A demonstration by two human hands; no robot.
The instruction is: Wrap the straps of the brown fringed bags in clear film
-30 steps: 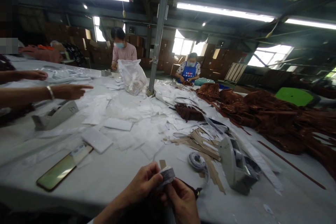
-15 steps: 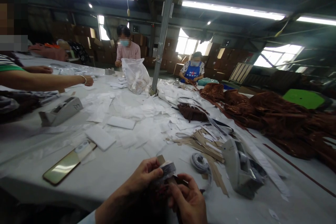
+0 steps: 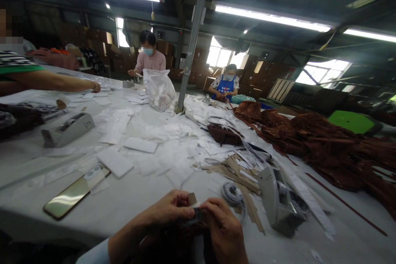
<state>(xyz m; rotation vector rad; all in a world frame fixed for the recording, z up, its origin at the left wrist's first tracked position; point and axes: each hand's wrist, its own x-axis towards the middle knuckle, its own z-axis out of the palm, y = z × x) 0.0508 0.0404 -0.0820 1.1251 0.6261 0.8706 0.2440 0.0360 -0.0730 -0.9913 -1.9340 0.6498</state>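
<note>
At the table's near edge, my left hand (image 3: 171,208) is closed with thumb and fingers around a brown cardboard strip (image 3: 192,199), whose end sticks up above the fingers. Close beside it, my right hand (image 3: 223,225) pinches a whitish, thin wrapping (image 3: 195,205) around the same piece. Below the fingers hangs something dark, too shadowed to make out. A rolled grey-white strip (image 3: 232,193) lies just beyond my right hand, beside a pile of loose brown cardboard strips (image 3: 243,173). To the right of these stands a grey tape dispenser (image 3: 280,202).
A phone (image 3: 72,194) and white pads (image 3: 116,163) lie left. Another tape dispenser (image 3: 68,130) stands farther back. Brown bags (image 3: 324,144) are heaped right. A metal post (image 3: 193,41) rises beyond a white plastic bag (image 3: 159,90). Three other people work around the table.
My right hand has moved up and left, closing against my left hand over the wrapped strip. The co-worker's arm at the left has drawn back slightly.
</note>
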